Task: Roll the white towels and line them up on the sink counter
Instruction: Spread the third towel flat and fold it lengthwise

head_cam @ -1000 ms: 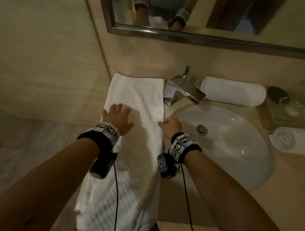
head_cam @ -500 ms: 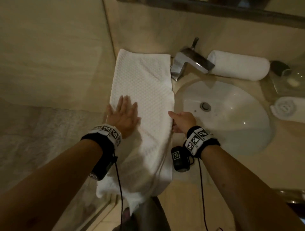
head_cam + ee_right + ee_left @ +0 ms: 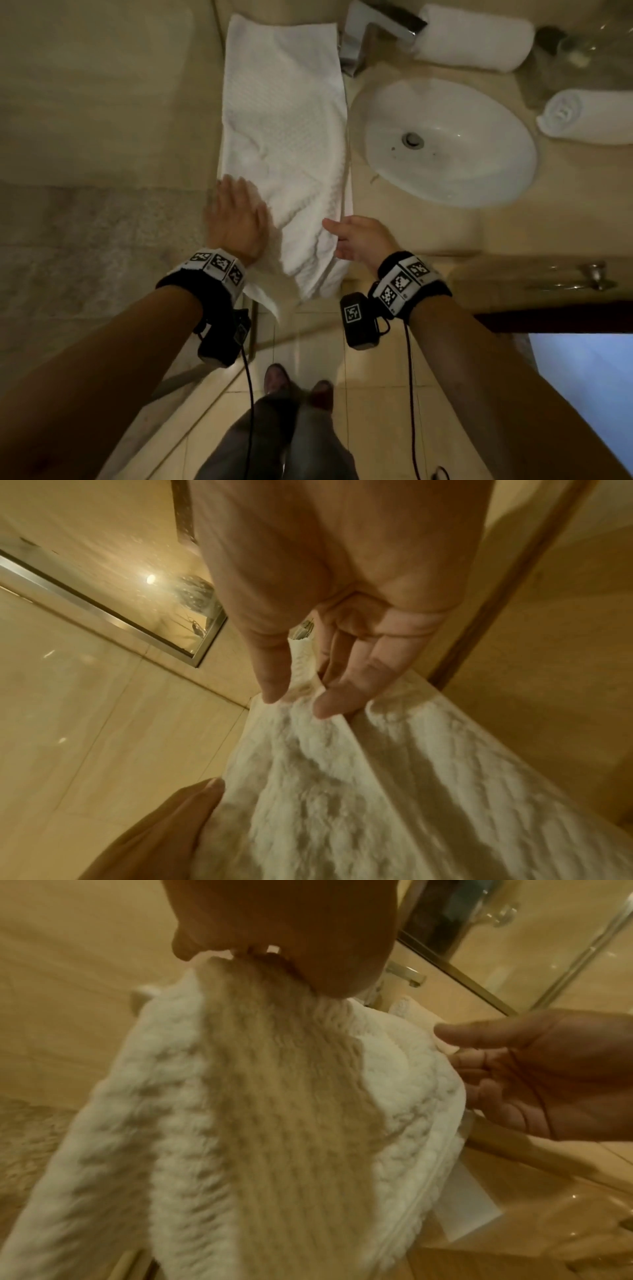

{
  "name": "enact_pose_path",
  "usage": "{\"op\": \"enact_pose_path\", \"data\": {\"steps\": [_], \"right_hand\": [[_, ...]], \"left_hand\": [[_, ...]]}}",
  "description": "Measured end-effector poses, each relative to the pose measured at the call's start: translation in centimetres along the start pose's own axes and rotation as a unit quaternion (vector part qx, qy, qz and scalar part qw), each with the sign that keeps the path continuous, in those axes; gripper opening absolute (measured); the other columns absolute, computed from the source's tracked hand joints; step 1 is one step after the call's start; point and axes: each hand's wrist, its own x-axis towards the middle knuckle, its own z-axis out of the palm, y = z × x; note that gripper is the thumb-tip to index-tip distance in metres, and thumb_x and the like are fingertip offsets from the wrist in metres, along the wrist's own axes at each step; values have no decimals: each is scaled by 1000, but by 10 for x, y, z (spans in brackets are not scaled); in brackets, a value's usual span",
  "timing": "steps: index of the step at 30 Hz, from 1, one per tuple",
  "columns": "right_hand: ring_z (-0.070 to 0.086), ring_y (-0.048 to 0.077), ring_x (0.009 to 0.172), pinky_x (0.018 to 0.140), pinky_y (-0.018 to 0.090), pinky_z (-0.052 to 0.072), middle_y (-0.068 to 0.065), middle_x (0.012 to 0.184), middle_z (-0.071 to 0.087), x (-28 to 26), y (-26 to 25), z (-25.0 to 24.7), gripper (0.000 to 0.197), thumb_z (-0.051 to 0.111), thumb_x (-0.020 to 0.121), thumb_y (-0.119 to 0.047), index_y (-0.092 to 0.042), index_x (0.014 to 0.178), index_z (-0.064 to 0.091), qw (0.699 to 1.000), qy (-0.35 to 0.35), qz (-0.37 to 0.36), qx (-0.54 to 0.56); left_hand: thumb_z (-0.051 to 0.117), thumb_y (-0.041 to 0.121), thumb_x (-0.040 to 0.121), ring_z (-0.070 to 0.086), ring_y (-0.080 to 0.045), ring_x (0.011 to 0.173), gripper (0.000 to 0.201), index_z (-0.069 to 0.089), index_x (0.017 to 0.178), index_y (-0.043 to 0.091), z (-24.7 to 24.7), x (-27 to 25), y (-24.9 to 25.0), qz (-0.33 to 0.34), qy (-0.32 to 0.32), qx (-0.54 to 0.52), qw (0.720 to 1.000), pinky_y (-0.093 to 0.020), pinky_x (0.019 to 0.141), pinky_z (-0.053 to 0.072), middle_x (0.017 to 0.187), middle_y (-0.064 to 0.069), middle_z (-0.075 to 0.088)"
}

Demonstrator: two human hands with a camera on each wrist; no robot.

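Note:
A flat white waffle towel lies lengthwise on the counter left of the sink, and its near end hangs over the front edge. My left hand presses flat on the towel's near left part, fingers straight. My right hand touches the towel's right edge with relaxed fingers and the thumb stretched toward it. The right wrist view shows the thumb and fingertips resting on the towel, with no fold gripped. One rolled white towel lies behind the basin and another to its right.
A chrome faucet stands between the flat towel and the back rolled towel. Glassware sits at the far right corner. A tiled wall runs along the towel's left side. A drawer handle and my feet show below the counter.
Both hands have slid back along the towel toward the counter's front edge. The towel now shows creases, and less of its near end hangs over the edge.

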Motion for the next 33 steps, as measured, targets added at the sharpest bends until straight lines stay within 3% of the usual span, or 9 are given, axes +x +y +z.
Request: {"op": "enact_pose_path", "data": {"steps": [2, 5, 10, 15, 19, 23, 27, 30, 33], "right_hand": [[63, 18, 78, 64, 26, 55, 10, 99, 64, -8, 4, 1, 41, 76, 83, -26, -8, 114, 57, 1000, 12, 7, 0], [61, 16, 71, 65, 25, 53, 3, 82, 62, -17, 9, 4, 30, 75, 84, -26, -9, 102, 59, 999, 11, 6, -47], [64, 23, 98, 92, 39, 52, 9, 103, 67, -26, 19, 9, 32, 75, 81, -36, -10, 85, 58, 988, 19, -21, -150], [57, 25, 88, 86, 41, 51, 12, 93, 55, -29, 33, 10, 27, 66, 76, -28, -16, 72, 42, 995, 30, -47, -78], [54, 22, 79, 73, 36, 46, 10, 84, 56, -38, 38, 0, 13, 63, 85, -20, -14, 79, 52, 993, 72, -91, -35], [59, 26, 78, 70, 33, 47, 12, 83, 62, -38, 38, -12, 28, 55, 94, -30, -6, 80, 61, 959, 107, -75, -252], [57, 25, 70, 57, 30, 40, 10, 74, 60, -42, 41, -13, 41, 51, 96, -36, -10, 67, 61, 930, 91, -57, -352], [64, 30, 92, 77, 35, 49, 15, 96, 70, -37, 45, -18, 38, 54, 94, -38, -4, 93, 72, 940, 110, -59, -318], [62, 22, 99, 80, 28, 44, 4, 106, 69, -33, 49, -23, 28, 63, 90, -37, -12, 100, 72, 964, 98, -45, -242]], "left_hand": [[47, 41, 94, 20, -43, 139, 64, 32, 143, 3, -4, -15, -5, -39, 37, 15, 998, -53, 108, 26, 150, -30, 22], [58, 43, 84, 34, -43, 125, 64, 43, 129, 0, -13, -31, -7, -116, 82, -14, 990, -49, 94, 38, 135, -27, 37], [60, 42, 87, 46, -42, 121, 71, 38, 133, -7, -16, -37, -16, -233, -5, -162, 959, -41, 95, 41, 132, -28, 47], [48, 33, 96, 57, -39, 107, 42, 56, 115, -4, -25, -33, -25, -154, -37, -79, 984, -38, 82, 46, 117, -22, 61], [52, 21, 92, 62, -35, 97, 27, 63, 103, -1, -37, -24, -32, -98, -52, -50, 993, -35, 74, 45, 103, -17, 67], [59, 43, 87, 64, -35, 91, 53, 64, 104, -7, -33, -33, -32, -133, -75, -74, 985, -33, 67, 45, 101, -21, 67], [60, 40, 89, 59, -29, 72, 42, 64, 80, -1, -21, -43, -24, -140, -66, -74, 985, -29, 56, 36, 80, -18, 62], [56, 30, 92, 57, -29, 73, 31, 58, 75, 4, -20, -45, -21, -116, -50, -85, 988, -30, 60, 37, 77, -14, 58], [60, 25, 86, 53, -26, 76, 22, 59, 81, 4, -21, -45, -26, -135, -55, -204, 968, -36, 64, 41, 80, -13, 56]]}}
